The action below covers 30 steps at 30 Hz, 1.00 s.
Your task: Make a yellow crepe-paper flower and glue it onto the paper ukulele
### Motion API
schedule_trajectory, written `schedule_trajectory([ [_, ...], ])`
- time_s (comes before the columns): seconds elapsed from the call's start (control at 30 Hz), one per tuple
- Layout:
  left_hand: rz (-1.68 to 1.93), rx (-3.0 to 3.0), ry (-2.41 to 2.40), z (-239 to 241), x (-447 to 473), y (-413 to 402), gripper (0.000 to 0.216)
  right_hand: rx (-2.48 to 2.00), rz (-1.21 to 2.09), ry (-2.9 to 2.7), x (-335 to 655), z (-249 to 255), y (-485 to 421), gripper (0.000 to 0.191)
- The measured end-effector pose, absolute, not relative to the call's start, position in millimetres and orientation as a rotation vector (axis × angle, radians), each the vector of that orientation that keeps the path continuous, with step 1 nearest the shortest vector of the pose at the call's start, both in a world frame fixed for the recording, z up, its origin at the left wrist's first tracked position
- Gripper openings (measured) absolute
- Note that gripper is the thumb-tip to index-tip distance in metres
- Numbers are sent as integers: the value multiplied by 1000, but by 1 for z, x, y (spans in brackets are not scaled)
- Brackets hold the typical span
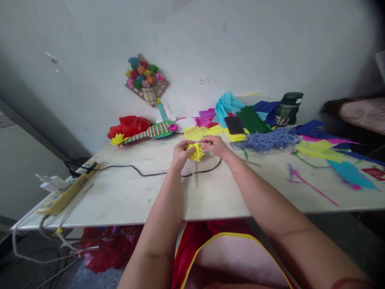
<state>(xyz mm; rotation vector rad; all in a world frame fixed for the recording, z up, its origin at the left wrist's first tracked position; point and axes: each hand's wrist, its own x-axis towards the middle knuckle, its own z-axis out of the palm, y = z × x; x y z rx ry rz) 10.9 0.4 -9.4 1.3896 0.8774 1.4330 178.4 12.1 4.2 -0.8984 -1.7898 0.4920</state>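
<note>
Both my hands meet over the middle of the white table (126, 196), working a small yellow paper flower (196, 152). My left hand (181, 153) pinches its left side with curled fingers. My right hand (215, 145) grips its upper right edge, fingers closed on the paper. A black cable (144, 173) runs across the table just beneath the flower.
A yellow power strip (64, 193) lies at the table's left edge. Behind are a red bag (130, 125), a green striped craft piece (152, 132), a phone (234, 125), coloured paper sheets (252, 118), blue-grey yarn (267, 140), a dark jar (288, 108). Paper flowers (144, 76) hang on the wall.
</note>
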Motion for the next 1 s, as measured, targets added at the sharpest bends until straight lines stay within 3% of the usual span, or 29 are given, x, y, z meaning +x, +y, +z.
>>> schedule_trajectory([
  [0.7,1423,1410,852,-9,12,-1,33,-863,357,-1798,174,7,10,6],
  [1.0,1437,1385,837,-11,11,0,34,-837,759,-1550,170,3,10,5],
])
